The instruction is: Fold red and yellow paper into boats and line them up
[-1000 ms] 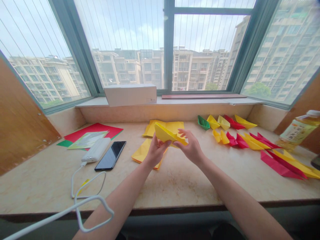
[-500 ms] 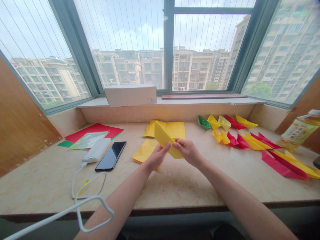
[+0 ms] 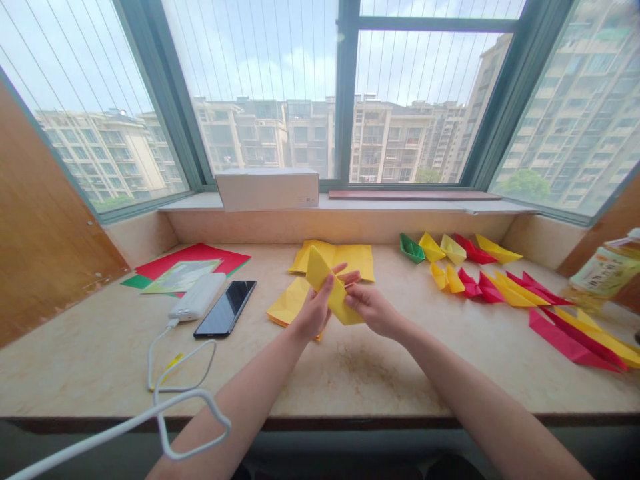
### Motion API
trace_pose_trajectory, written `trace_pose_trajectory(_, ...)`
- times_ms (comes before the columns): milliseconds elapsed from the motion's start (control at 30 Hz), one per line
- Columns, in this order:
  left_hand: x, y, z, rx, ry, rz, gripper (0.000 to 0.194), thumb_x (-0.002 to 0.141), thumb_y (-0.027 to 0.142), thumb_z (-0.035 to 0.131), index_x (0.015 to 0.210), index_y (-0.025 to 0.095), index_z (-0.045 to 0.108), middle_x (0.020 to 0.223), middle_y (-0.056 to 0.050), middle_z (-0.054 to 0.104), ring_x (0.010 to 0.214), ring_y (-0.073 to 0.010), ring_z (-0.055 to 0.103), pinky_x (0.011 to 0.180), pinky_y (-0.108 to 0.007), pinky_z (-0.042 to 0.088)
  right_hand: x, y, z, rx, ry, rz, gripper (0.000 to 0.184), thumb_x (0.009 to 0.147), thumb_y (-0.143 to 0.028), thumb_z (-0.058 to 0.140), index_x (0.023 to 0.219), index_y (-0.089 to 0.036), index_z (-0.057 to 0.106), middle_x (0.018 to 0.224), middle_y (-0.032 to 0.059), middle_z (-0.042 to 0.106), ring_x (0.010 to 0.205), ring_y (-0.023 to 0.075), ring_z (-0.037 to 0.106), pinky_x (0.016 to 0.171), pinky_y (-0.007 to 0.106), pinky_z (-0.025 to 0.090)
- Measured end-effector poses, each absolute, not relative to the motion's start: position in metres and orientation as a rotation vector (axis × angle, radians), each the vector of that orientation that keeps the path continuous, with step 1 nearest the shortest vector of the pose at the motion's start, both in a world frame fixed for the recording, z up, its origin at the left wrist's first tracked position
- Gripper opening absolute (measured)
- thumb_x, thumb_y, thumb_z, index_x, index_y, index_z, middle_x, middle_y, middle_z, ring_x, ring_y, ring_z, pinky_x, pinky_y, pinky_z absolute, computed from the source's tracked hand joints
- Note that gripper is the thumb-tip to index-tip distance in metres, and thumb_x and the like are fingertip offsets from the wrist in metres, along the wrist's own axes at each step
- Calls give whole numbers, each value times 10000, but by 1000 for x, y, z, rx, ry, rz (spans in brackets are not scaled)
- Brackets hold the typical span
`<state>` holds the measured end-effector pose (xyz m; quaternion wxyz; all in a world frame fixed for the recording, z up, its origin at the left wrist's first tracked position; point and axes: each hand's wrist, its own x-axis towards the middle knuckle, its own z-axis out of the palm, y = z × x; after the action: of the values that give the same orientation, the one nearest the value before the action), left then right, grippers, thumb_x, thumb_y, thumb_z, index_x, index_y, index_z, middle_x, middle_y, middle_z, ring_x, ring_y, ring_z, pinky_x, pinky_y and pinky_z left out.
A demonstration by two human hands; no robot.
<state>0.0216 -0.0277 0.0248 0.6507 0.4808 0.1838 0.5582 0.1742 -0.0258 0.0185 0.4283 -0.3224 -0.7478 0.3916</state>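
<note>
A folded piece of yellow paper (image 3: 331, 293) is held tilted above the counter between both hands. My left hand (image 3: 319, 305) grips it from the left, thumb on the near face and fingers behind, their tips showing past the far edge. At its right edge my right hand (image 3: 371, 307) pinches the paper, with some fingers curled. Just left of and beneath my left hand lies a stack of yellow paper (image 3: 287, 303), partly covered. Behind the hands is a creased yellow sheet (image 3: 354, 257) lying flat.
Folded paper boats stand in rows at the right, including a green boat (image 3: 412, 248) and a pink boat (image 3: 570, 340). A drink bottle (image 3: 607, 270) is beyond them. On the left are a phone (image 3: 226, 309), a white power bank (image 3: 199, 298) with a cable, and red sheets (image 3: 200, 255).
My left fingers have spread out behind the yellow paper, and it has turned to a steeper slant. My right hand has shifted slightly down. The whole view has moved a little.
</note>
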Motion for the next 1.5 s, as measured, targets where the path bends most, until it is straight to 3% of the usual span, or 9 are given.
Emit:
trace_pose_trajectory(133, 20, -27, 28, 1048, 460, 1322, 471, 865, 475, 602, 1231, 179, 581, 1172, -144, 675, 1063, -281, 650, 920, -431, 501, 172, -25, 14, -771, -1861, 1126, 354, 907, -492, 508, 930, -158, 623, 860, 49, 648, 721, 160, 617, 637, 290, 508)
trace_pose_trajectory(300, 18, -27, 30, 1046, 461, 1350, 454, 864, 455, 608, 1229, 185, 578, 1184, -132, 667, 1059, -275, 650, 909, -425, 507, 173, -27, 15, -751, -1836, 1233, 374, 892, -524, 526, 818, -163, 588, 706, 11, 614, 556, 127, 617, 514, 260, 516)
trace_pose_trajectory(533, 15, -23, 42, 951, 486, 1561, 438, 849, 467, 619, 1176, 176, 595, 1041, -108, 718, 1008, -253, 672, 919, -412, 496, 176, -31, 23, -873, -1882, 1186, 392, 892, -533, 519, 805, -161, 608, 626, -19, 579, 457, 93, 570, 390, 196, 401)
trace_pose_trajectory(767, 11, -20, 44, 912, 419, 1597, 456, 872, 468, 586, 1231, 187, 567, 1150, -121, 688, 1094, -254, 638, 966, -416, 463, 177, -31, 26, -849, -1809, 1224, 453, 845, -592, 552, 782, -152, 645, 696, 32, 666, 424, 94, 547, 375, 223, 418)
trace_pose_trajectory(933, 13, -25, 35, 1020, 351, 1268, 526, 859, 411, 631, 1323, 203, 496, 1250, -145, 637, 1139, -293, 611, 871, -400, 511, 177, -30, 25, -780, -1720, 1270, 482, 853, -602, 544, 828, -131, 646, 738, 68, 696, 501, 131, 643, 439, 228, 466)
trace_pose_trajectory(1100, 19, -26, 32, 1062, 468, 1211, 474, 900, 457, 552, 1278, 173, 516, 1204, -175, 652, 1030, -310, 666, 631, -320, 548, 175, -30, 21, -731, -1788, 1435, 526, 882, -621, 480, 974, -125, 629, 872, 104, 720, 571, 145, 695, 442, 201, 459)
trace_pose_trajectory(1333, 17, -28, 38, 1023, 447, 1335, 420, 880, 437, 594, 1195, 160, 565, 1193, -151, 659, 945, -262, 694, 861, -421, 534, 175, -31, 21, -787, -1823, 1461, 490, 855, -613, 537, 926, -133, 613, 770, 72, 712, 546, 157, 687, 497, 245, 510)
trace_pose_trajectory(1500, 15, -27, 39, 969, 466, 1394, 387, 856, 452, 622, 1094, 146, 612, 960, -99, 716, 791, -193, 699, 765, -343, 549, 174, -34, 20, -872, -1869, 1352, 469, 880, -595, 507, 892, -141, 622, 773, 76, 725, 527, 146, 683, 447, 210, 449)
